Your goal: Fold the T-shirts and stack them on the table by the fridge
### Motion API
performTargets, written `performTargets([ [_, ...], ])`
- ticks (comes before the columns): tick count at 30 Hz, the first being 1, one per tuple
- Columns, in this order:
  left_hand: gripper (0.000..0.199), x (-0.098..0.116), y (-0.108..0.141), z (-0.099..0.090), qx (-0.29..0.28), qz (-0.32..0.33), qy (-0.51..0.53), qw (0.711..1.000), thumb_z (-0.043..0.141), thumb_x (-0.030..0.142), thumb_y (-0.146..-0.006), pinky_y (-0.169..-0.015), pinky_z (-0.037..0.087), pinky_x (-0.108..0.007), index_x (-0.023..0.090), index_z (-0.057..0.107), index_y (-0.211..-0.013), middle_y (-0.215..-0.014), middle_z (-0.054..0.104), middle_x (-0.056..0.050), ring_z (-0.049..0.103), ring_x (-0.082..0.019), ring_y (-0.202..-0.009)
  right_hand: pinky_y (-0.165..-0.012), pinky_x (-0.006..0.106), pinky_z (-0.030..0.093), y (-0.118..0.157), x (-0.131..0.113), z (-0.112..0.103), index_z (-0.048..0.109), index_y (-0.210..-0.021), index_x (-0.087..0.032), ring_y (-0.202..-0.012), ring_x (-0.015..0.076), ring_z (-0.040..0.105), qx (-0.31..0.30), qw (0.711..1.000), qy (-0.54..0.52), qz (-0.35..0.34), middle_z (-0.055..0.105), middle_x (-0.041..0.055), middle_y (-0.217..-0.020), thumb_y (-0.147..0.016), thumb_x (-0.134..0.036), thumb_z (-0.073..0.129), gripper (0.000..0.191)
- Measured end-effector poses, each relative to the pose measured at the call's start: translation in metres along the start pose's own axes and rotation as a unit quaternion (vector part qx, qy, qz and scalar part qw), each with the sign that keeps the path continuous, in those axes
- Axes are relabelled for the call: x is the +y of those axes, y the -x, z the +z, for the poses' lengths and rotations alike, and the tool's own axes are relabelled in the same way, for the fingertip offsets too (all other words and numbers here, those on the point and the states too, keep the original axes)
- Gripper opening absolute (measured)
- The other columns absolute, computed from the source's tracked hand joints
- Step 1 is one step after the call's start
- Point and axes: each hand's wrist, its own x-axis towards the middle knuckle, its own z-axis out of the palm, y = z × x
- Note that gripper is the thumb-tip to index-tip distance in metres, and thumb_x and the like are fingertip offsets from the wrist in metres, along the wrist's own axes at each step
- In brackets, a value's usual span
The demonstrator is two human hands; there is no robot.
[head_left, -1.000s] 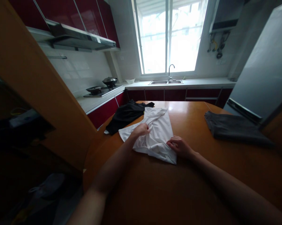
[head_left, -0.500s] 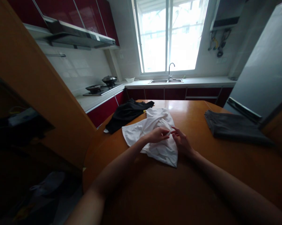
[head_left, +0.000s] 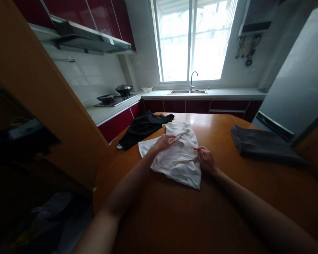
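Note:
A white garment (head_left: 181,165), crumpled and partly spread, lies on the wooden table in front of me; its exact kind is hard to make out. My right hand (head_left: 206,159) is at its right edge, thumb and fingers pinched on the cloth. Over the upper left part is my left hand (head_left: 165,142), its fingers curled together on a fold of the fabric. Between the two hands the cloth is wrinkled. Just behind and left of it rests a black garment (head_left: 145,127), loosely heaped.
On the right of the wooden table (head_left: 222,190) lies a folded dark grey cloth (head_left: 264,144). Beyond are a counter with a sink (head_left: 178,92), a stove (head_left: 116,100) with two pans, and a fridge (head_left: 293,74). A wooden panel (head_left: 50,106) stands at the left.
My hands were close together over the garment's middle. The left has moved left and slightly away from me; the right has stayed near the right edge. The cloth between them is spread wider.

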Motion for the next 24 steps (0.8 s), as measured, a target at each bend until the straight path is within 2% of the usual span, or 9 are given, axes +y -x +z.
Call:
performTargets([
  [2,0.049,-0.015,0.000,0.001,0.018,-0.022,-0.039,0.999,0.080,0.024,-0.077,-0.106,0.046,-0.032,0.018,0.071,-0.125,-0.131,0.068,-0.010,0.063,-0.025,-0.121,-0.081,0.034,0.051,-0.001,0.001,0.000,0.076,-0.096,-0.016,-0.091,0.0245,0.066,0.038,0.999,-0.001,0.018,0.069,0.0126,-0.100,-0.096,-0.066,0.040,0.063],
  [4,0.055,-0.026,0.003,0.004,0.019,-0.048,-0.049,0.997,0.083,0.025,-0.072,-0.105,0.046,-0.030,0.021,0.070,-0.125,-0.131,0.069,-0.008,0.064,-0.024,-0.120,-0.082,0.035,0.051,-0.003,0.003,-0.001,0.076,-0.097,-0.015,-0.091,0.0247,0.065,0.067,0.997,-0.006,0.026,0.070,0.0128,-0.099,-0.096,-0.063,0.042,0.059],
  [9,0.024,-0.038,0.005,0.000,0.071,-0.132,-0.080,0.985,0.067,0.031,-0.088,-0.088,0.050,-0.028,0.022,0.077,-0.107,-0.110,0.077,-0.008,0.070,-0.023,-0.104,-0.085,0.036,0.051,-0.009,0.012,-0.010,0.076,-0.093,-0.014,-0.093,0.0264,0.066,0.142,0.987,-0.020,0.071,0.071,0.0144,-0.100,-0.093,-0.049,0.044,0.047],
  [12,0.027,-0.042,0.004,-0.014,0.122,-0.168,-0.092,0.974,0.056,0.033,-0.095,-0.082,0.048,-0.026,0.022,0.077,-0.108,-0.109,0.077,-0.008,0.070,-0.024,-0.103,-0.083,0.037,0.053,-0.015,0.025,-0.019,0.075,-0.096,-0.012,-0.091,0.0275,0.067,0.192,0.974,-0.037,0.116,0.073,0.0155,-0.100,-0.089,-0.045,0.047,0.044],
  [16,0.029,-0.051,0.006,-0.031,0.177,-0.220,-0.114,0.953,0.054,0.033,-0.095,-0.079,0.048,-0.027,0.022,0.076,-0.111,-0.112,0.076,-0.012,0.070,-0.026,-0.102,-0.080,0.038,0.055,-0.025,0.043,-0.031,0.074,-0.096,-0.012,-0.091,0.0285,0.068,0.270,0.951,-0.053,0.140,0.074,0.0157,-0.099,-0.084,-0.043,0.049,0.042],
  [24,0.027,-0.068,0.012,-0.046,0.221,-0.276,-0.136,0.925,0.054,0.030,-0.094,-0.079,0.048,-0.030,0.023,0.074,-0.110,-0.112,0.075,-0.012,0.069,-0.028,-0.101,-0.080,0.038,0.057,-0.034,0.053,-0.053,0.074,-0.103,-0.011,-0.092,0.0274,0.069,0.357,0.921,-0.067,0.142,0.074,0.0144,-0.102,-0.076,-0.037,0.058,0.041],
])
